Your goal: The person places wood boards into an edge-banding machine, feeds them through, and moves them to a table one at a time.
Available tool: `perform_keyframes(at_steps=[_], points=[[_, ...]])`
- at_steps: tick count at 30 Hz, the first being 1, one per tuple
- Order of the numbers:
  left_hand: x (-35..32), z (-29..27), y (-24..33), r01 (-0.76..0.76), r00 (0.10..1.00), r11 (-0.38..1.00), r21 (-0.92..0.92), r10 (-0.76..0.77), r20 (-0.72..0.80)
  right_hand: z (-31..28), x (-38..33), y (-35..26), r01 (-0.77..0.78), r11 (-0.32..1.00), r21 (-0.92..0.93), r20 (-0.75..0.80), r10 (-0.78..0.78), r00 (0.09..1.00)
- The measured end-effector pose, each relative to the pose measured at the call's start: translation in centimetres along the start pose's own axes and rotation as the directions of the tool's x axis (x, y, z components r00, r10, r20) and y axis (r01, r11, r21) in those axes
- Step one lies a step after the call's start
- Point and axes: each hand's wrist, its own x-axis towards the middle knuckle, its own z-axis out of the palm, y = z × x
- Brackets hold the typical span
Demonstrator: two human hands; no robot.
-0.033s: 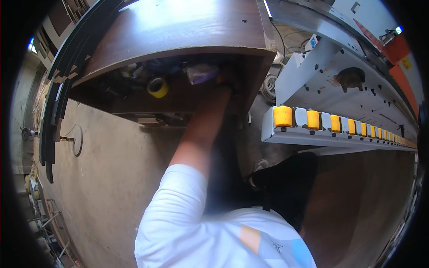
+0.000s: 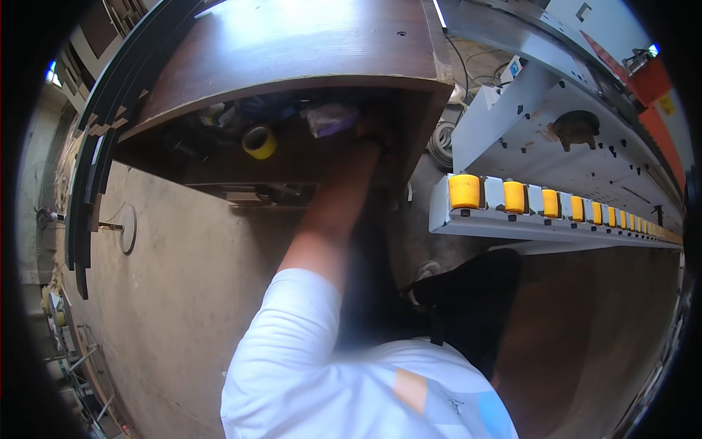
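My left arm, in a white short sleeve, reaches forward into the dark shelf space under a brown wooden table top [image 2: 307, 44]. My left hand [image 2: 371, 130] is deep in the shadow at the right end of the shelf, next to a crumpled pale plastic bag [image 2: 333, 117]. Shadow hides the fingers, so their grip cannot be made out. A yellow tape roll [image 2: 259, 141] lies on the shelf to the left of the hand, among dark clutter. My right hand is out of sight.
A grey machine with a row of yellow rollers [image 2: 512, 196] runs along the right. A brown panel [image 2: 607, 322] lies below it. Dark curved strips [image 2: 95, 168] lean at the left. A large tan board [image 2: 175, 293] covers the lower left. Cables [image 2: 442, 143] lie by the table's side.
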Motion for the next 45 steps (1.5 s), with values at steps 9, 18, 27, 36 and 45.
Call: perform_keyframes(at_steps=[9,18,27,36,45], points=[[-0.2,-0.2,1.2,0.000,0.999,1.000,-0.012,0.000,-0.040,0.5,0.8,0.3,-0.032,0.998,-0.052,-0.010,0.031,0.999],[-3.5,-3.2,-2.4,-0.349,0.934,0.924,-0.158,0.329,-0.141,0.4,0.4,0.2,-0.037,0.995,-0.095,-0.020,0.036,0.999],[-11.8,-5.2,-5.5,-0.508,0.861,0.754,-0.417,0.427,-0.278,0.3,-0.1,0.1,-0.046,0.991,-0.125,-0.010,0.045,0.999],[-15.5,-6.7,-3.7,-0.255,0.964,0.837,-0.484,0.180,-0.198,1.4,0.0,1.8,-0.067,0.977,-0.202,-0.082,0.051,0.995],[-15.4,-7.5,-3.8,-0.278,0.959,0.885,-0.374,0.234,-0.158,0.8,0.3,0.9,-0.102,0.990,-0.094,-0.124,0.090,0.988]])
